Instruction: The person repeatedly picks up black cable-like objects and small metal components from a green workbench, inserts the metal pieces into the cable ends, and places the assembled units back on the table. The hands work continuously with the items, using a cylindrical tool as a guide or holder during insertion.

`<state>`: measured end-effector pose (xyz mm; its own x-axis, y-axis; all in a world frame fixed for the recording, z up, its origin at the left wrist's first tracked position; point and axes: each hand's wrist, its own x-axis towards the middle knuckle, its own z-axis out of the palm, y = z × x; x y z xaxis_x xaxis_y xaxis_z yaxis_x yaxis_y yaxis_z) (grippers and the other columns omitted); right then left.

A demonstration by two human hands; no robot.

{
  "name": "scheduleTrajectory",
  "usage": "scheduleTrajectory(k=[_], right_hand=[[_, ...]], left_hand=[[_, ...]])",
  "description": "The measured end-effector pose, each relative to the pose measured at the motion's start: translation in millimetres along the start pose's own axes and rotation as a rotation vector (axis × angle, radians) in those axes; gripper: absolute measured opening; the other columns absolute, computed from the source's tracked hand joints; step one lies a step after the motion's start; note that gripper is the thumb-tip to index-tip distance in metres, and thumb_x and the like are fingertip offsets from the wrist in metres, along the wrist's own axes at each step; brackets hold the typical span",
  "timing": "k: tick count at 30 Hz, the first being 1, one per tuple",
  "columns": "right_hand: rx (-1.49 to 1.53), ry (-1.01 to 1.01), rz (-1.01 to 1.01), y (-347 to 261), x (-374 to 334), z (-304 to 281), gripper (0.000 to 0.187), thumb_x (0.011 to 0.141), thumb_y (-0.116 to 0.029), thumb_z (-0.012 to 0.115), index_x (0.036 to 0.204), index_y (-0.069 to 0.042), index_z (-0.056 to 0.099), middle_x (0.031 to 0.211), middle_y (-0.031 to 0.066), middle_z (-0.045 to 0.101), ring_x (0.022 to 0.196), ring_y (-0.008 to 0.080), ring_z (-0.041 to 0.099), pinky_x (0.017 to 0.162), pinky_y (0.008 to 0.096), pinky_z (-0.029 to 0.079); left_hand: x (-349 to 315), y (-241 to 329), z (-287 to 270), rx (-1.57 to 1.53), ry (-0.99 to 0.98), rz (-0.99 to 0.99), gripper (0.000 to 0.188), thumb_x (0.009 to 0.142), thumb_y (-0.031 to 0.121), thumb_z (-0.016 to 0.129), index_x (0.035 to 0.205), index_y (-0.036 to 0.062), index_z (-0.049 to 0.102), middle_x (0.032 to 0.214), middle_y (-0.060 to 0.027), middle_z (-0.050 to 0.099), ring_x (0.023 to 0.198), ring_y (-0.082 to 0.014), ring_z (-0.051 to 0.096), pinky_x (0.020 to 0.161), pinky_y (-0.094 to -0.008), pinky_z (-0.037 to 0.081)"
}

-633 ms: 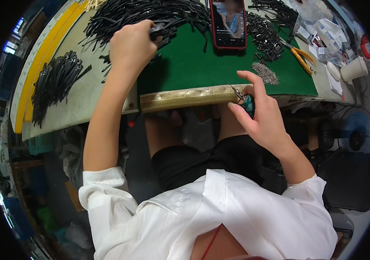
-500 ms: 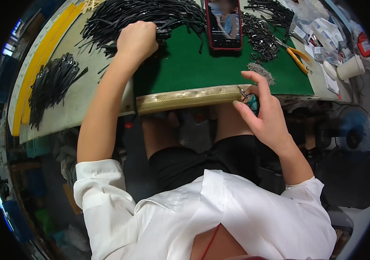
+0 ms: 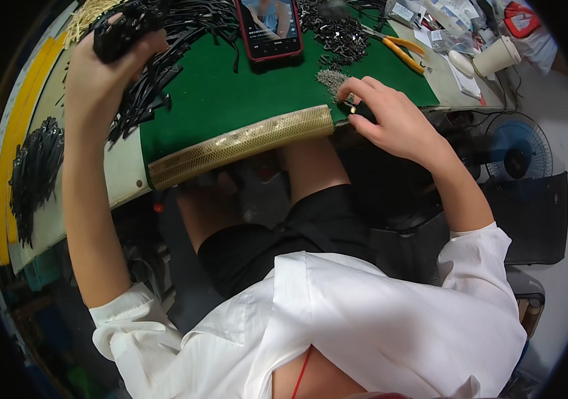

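At the far left, my left hand [image 3: 101, 80] is raised over the table, its fingers wrapped round a bunch of black glossy strips [image 3: 127, 33]. Beneath and beside it spreads a large heap of black strips [image 3: 194, 33]. Near the table's front edge, my right hand [image 3: 393, 120] is curled round a small dark tool with a metal end [image 3: 352, 109]; most of it is hidden in the fingers, so its kind is unclear. Just beyond those fingers is a pile of tiny grey metal bits [image 3: 332, 81]. Behind that pile sits a heap of short black pieces [image 3: 337, 43].
A gold mesh-patterned roll [image 3: 244, 143] lines the front edge of the green mat [image 3: 211, 93]. A phone [image 3: 270, 30] stands at the back. Orange-handled pliers [image 3: 403, 53] and a white cup [image 3: 496, 56] lie right. Another strip bundle [image 3: 36, 173] and yellow bars [image 3: 14, 153] are left.
My left hand has lifted from the strip heap and moved left with a bunch in its grip. My right hand has shifted a little, with the tool turned in its fingers. The view has swung right.
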<state>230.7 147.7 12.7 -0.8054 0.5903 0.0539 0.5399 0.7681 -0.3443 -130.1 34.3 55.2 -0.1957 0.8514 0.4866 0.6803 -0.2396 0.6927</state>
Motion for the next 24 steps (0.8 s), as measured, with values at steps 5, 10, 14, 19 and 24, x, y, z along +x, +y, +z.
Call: scheduleTrajectory(k=[5, 10, 14, 19, 24], right_hand=[[-0.052, -0.035, -0.012, 2.4, 2.9, -1.0, 0.028, 0.085, -0.011, 0.061, 0.113, -0.008, 0.056, 0.105, 0.0134, 0.061, 0.099, 0.0338, 0.063, 0.085, 0.0427, 0.05], [-0.03, -0.064, -0.043, -0.3, 6.6, -2.3, 0.029, 0.085, -0.011, 0.061, 0.114, -0.009, 0.057, 0.105, 0.0131, 0.062, 0.098, 0.0342, 0.063, 0.084, 0.0431, 0.05], [-0.046, -0.073, -0.046, -0.2, 8.5, -2.0, 0.029, 0.085, -0.011, 0.06, 0.114, -0.009, 0.057, 0.104, 0.0154, 0.063, 0.095, 0.0358, 0.063, 0.082, 0.0439, 0.051], [-0.057, -0.015, -0.027, -6.1, 11.1, 2.4, 0.028, 0.085, -0.012, 0.056, 0.113, -0.007, 0.059, 0.096, 0.0202, 0.065, 0.089, 0.0384, 0.065, 0.08, 0.0456, 0.052], [-0.127, -0.079, -0.008, -12.4, 15.2, -2.7, 0.029, 0.086, -0.011, 0.058, 0.115, -0.007, 0.058, 0.1, 0.0184, 0.064, 0.09, 0.0373, 0.065, 0.082, 0.0445, 0.052]], left_hand=[[-50.0, 33.7, 30.7, -0.357, 0.003, -0.189, 0.019, 0.084, 0.015, 0.071, 0.098, 0.0036, 0.071, 0.072, 0.0006, 0.067, 0.052, -0.0016, 0.048, 0.046, -0.0171, 0.033], [-74.7, 32.4, 39.5, -0.501, 0.032, -0.431, 0.038, 0.079, 0.009, 0.071, 0.115, -0.0028, 0.066, 0.082, -0.0018, 0.066, 0.051, -0.0003, 0.042, 0.043, -0.017, 0.022], [-75.4, 38.2, 45.4, -0.558, 0.059, -0.373, 0.033, 0.081, 0.01, 0.072, 0.111, -0.0026, 0.066, 0.079, -0.0014, 0.065, 0.051, -0.0007, 0.043, 0.043, -0.0172, 0.022], [-75.2, 34.8, 46.6, -0.538, 0.08, -0.322, 0.021, 0.085, 0.01, 0.073, 0.104, 0.0007, 0.071, 0.07, 0.001, 0.063, 0.052, -0.001, 0.045, 0.047, -0.0176, 0.027], [-73.7, 44.0, 55.9, -0.505, 0.129, -0.222, 0.021, 0.086, 0.008, 0.074, 0.106, 0.0017, 0.072, 0.071, 0.0021, 0.064, 0.056, -0.0012, 0.048, 0.051, -0.0181, 0.031]])
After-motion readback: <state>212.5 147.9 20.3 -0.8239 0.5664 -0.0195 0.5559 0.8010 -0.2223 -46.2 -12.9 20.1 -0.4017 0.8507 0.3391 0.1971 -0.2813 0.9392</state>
